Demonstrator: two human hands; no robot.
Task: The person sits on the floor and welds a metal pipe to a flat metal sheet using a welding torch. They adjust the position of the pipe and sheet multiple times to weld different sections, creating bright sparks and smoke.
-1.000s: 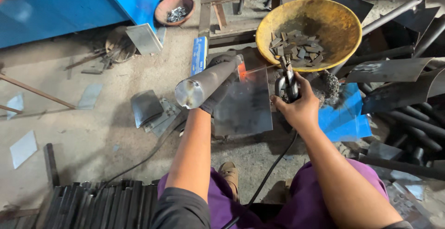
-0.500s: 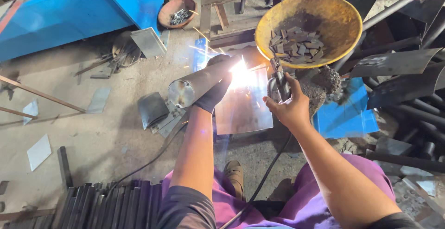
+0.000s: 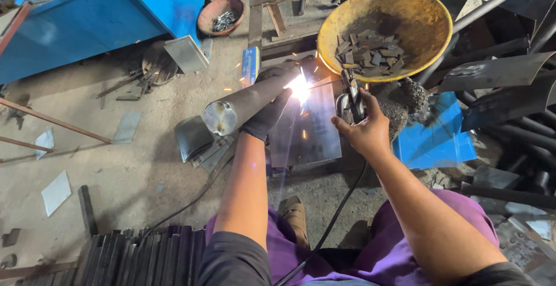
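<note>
- My left hand (image 3: 267, 112), in a dark glove, is wrapped around a grey steel pipe (image 3: 246, 101), clenched from below, holding it off the ground at a slant.
- Pipe's near cut end (image 3: 220, 118) faces the camera; the far end sits at a bright white welding arc (image 3: 299, 86), with a few sparks flying around it.
- My right hand (image 3: 364, 130), bare, grips a welding electrode holder (image 3: 349, 97), fingers closed round its handles; a thin rod runs from it toward the arc.
- A black cable (image 3: 330, 222) drops from the holder between my knees.
- Under the arc lies a flat steel plate (image 3: 307, 135) on the floor; can't tell whether the pipe touches it.
- Yellow pan (image 3: 425, 16) just beyond the right hand, holding small grey metal scraps (image 3: 368, 51).
- Blue sheet (image 3: 434, 141) on the floor, right of the right hand.
- Blue metal cabinet (image 3: 104, 13) top left, well apart; a small brown bowl (image 3: 220, 13) with bits in it beside it.
- Stack of dark metal bars (image 3: 145, 257) bottom left, near my left elbow.
- Purple trousers (image 3: 370, 245) at the bottom of the view.
</note>
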